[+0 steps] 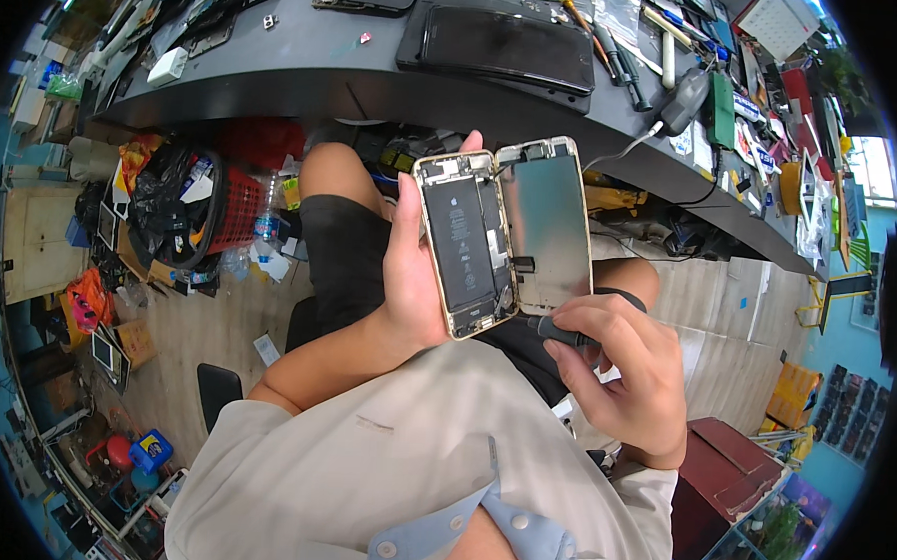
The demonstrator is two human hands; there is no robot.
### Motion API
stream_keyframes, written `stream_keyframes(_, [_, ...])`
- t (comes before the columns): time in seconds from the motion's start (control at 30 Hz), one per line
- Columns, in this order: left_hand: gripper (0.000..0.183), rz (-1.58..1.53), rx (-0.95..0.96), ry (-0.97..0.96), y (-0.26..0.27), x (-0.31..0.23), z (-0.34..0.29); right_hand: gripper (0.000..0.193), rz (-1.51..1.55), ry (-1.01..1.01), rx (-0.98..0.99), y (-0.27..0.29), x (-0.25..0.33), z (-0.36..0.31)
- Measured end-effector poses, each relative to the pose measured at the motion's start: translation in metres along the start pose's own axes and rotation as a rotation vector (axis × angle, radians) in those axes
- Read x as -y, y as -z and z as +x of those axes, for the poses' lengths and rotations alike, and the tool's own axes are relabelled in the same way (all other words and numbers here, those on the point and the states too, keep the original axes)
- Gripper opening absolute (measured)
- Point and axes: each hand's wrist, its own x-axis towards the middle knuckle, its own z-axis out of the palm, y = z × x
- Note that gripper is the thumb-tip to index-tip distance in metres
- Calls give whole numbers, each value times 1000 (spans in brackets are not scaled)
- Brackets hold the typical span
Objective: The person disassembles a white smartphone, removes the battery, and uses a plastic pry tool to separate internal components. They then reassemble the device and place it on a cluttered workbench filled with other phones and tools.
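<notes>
See opened phone [460, 242] above dark shorts [341, 255], in front of desk [308, 54], screen half [546, 224] beside battery half [458, 245]. Find left hand [413, 283] partly open, cradling battery half from behind; most fingers hidden, one fingertip showing past the top edge. Note right hand [625, 363] nearly closed, pinching dark cylindrical tool [563, 332] by screen half's lower edge; lose part of tool behind fingers. Cannot tell tool contact with screen half. Find desk cut off along top of view.
</notes>
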Motion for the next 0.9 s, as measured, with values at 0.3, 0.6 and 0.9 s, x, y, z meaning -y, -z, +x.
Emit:
stream_keyframes(0.3, [89,59,1,76,5,12,-6,26,-6,-42,-562,28,-29,38])
stream_keyframes(0.6, [87,92,74,146,2,19,-20,21,-798,-149,-551,46,-177,196])
stream_keyframes(0.9, [86,74,100,156,-3,13,-20,19,-830,-130,-508,37,-181,192])
